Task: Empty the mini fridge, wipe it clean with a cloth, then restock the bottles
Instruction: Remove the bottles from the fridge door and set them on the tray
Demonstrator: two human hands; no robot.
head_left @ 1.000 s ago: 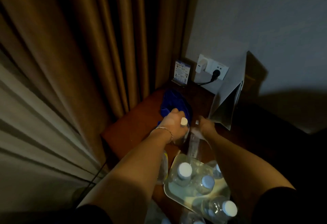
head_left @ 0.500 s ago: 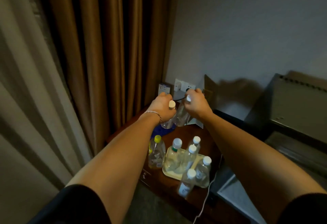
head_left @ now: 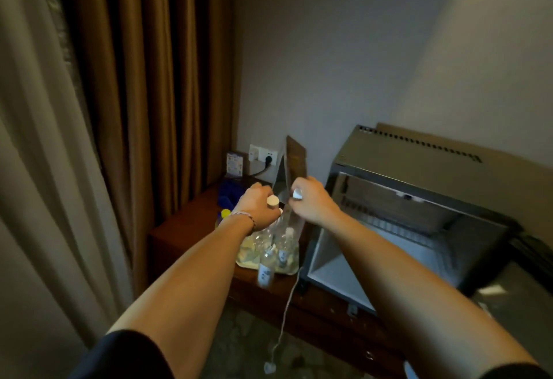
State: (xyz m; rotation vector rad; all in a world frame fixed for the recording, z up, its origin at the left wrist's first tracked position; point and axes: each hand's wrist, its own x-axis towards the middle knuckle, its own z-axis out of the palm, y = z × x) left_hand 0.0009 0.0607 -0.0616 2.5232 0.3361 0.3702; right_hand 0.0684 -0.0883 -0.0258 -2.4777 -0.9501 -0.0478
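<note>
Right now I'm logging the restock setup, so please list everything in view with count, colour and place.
Mini fridge: one, grey, open, right, on the cabinet.
Bottles on the tray: several, clear; exact count unclear.
Tray: one, pale, on the cabinet beside the fridge.
Yellow-capped bottle: one, left of the tray.
Cloth: one, blue, behind the tray.
Wall socket: white, cable plugged in.
Curtains: brown and pale, left.
Left hand: grips a white-capped bottle.
Right hand: grips another white-capped bottle.
</note>
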